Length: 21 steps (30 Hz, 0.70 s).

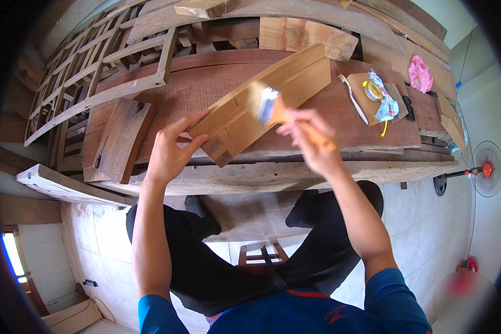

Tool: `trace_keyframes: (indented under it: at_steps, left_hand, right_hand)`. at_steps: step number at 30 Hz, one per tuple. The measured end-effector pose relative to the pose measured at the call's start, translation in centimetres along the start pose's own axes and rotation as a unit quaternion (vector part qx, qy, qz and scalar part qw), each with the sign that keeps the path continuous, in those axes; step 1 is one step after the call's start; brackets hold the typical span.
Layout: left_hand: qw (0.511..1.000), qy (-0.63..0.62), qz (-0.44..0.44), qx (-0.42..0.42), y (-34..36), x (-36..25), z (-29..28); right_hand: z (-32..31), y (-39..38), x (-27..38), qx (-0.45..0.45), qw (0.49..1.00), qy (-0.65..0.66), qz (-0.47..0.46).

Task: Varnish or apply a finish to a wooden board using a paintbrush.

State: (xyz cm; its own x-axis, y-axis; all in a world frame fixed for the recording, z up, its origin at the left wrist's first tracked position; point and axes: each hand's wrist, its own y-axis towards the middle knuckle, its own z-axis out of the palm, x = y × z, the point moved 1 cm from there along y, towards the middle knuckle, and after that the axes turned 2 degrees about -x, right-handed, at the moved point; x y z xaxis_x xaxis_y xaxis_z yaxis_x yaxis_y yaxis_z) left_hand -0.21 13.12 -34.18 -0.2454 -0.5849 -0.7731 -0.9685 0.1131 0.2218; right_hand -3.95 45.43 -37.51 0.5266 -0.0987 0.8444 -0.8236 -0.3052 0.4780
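Note:
A long light-brown wooden board [303, 78] with a curved upper edge and a groove lies aslant on the bench. My left hand [171, 146] grips its lower left end between thumb and fingers. In my right hand [313, 139] is a paintbrush [277, 113] with an orange handle and a silvery ferrule. The pale bristles are over the middle of the board, blurred by motion; I cannot tell whether they touch it. Dark grain marks show at the board's near end.
A reddish wooden plank top [178, 78] carries a darker block [123, 139] and a slatted wooden frame [103, 69] on the left. To the right lie a white toothbrush [353, 99], a yellow tape roll [372, 91] and a pink crumpled bag [420, 74]. A fan [486, 168] stands far right.

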Motion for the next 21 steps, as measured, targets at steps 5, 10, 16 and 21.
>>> trace_keyframes:
  at_steps: [5,10,16,21]
  left_hand:
    - [1.0,0.009,-0.008,0.004,-0.1,0.3,0.0]
    - [0.999,0.02,0.008,-0.026,-0.1,0.1,0.4]
    - [1.0,0.009,0.018,-0.024,0.1,0.6,0.5]
    - [1.0,0.005,0.004,-0.017,-0.4,0.1,0.3]
  right_hand:
    - [3.7,-1.8,2.7,0.186,0.969,-0.125,-0.101]
    - [-1.6,0.6,0.7,-0.02,0.994,-0.109,-0.01]
    - [5.0,-3.1,3.4,0.185,0.945,-0.195,-0.188]
    - [-2.2,0.8,0.8,0.054,0.958,-0.257,-0.115]
